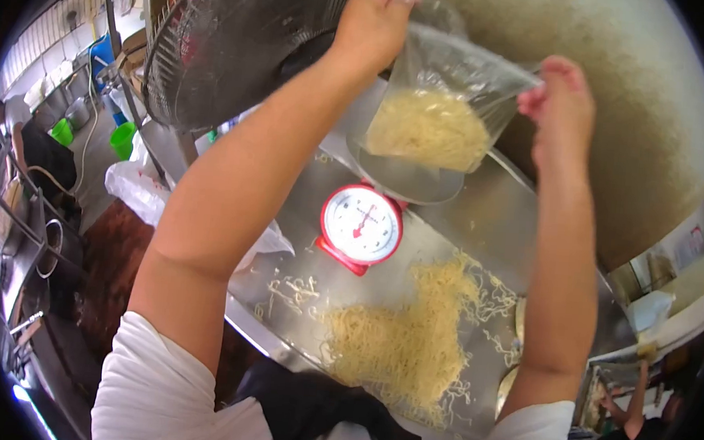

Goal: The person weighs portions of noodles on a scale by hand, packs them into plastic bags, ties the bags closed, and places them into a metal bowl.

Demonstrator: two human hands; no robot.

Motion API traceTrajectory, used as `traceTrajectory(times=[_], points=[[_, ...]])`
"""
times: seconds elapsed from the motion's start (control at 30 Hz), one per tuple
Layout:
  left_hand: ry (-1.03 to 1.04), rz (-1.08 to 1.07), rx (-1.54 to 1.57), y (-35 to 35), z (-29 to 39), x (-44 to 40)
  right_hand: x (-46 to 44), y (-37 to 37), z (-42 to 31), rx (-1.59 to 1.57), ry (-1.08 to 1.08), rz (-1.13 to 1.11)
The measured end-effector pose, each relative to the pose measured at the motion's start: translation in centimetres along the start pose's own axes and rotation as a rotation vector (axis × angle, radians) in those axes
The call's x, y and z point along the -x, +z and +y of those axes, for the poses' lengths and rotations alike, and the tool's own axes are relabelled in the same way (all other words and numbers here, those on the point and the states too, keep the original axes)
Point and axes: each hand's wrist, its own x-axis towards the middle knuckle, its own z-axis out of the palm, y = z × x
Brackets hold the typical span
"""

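Observation:
A clear plastic bag (pixel 458 61) with pale yellow noodles (pixel 430 132) in its lower part hangs between my hands. My left hand (pixel 378 20) pinches one upper corner of the bag, and my right hand (pixel 561 104) pinches the other. Just under the bag is the round metal pan (pixel 419 184) of a red kitchen scale (pixel 361 225); whether the bag touches the pan I cannot tell. Nearer to me, a heap of loose noodles (pixel 397 336) is spread over the metal table (pixel 281 320), with stray strands around it.
A large fan (pixel 241 48) in a wire cage stands at the upper left. White plastic bags (pixel 138 191) lie at the table's left edge. Green buckets (pixel 121 139) stand farther left. Another person (pixel 638 423) is at the lower right.

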Motion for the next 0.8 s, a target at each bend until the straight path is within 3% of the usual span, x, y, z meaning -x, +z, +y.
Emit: traceTrajectory(times=[0.07, 0.17, 0.2, 0.27, 0.33, 0.43, 0.53, 0.63, 0.67, 0.77, 0.8], points=[[-0.135, -0.045, -0.082, -0.6, 3.9, 0.8, 0.7, -1.8, -2.1, -0.088, -0.035, -0.071], [-0.169, -0.135, 0.175, -1.4, 6.4, 2.3, 3.9, -3.7, -4.1, -0.136, -0.064, -0.126], [-0.185, -0.158, 0.07, -2.1, 6.1, 3.9, 5.5, -4.0, -4.1, -0.133, -0.058, -0.108], [-0.198, -0.212, -0.137, -3.8, 5.7, 7.6, 9.8, -4.9, -3.2, -0.053, 0.074, -0.088], [-0.338, -0.357, -0.119, -5.2, 6.6, 12.9, 14.9, -6.5, -1.0, 0.064, 0.171, -0.128], [-0.581, -0.5, -0.199, -9.2, 4.1, 22.1, 23.3, -8.8, 3.6, 0.034, 0.54, -0.282], [-0.529, -0.68, -0.442, -13.1, 2.1, 31.1, 30.8, -10.6, 7.6, -0.01, 0.865, -0.364], [-0.719, -0.327, -0.075, -13.0, 2.9, 35.1, 34.9, -12.5, 9.3, -0.12, 0.988, -0.337], [-0.723, -0.155, 0.029, -12.6, 3.1, 35.5, 35.3, -13.1, 9.1, -0.035, 0.954, -0.436], [-0.947, -0.075, 0.268, -12.6, 4.6, 34.9, 34.4, -12.8, 8.7, 0.265, 0.89, -0.874], [-0.983, -0.081, 0.296, -12.5, 4.4, 35.1, 35.0, -12.0, 9.5, 0.415, 0.707, -0.945]])
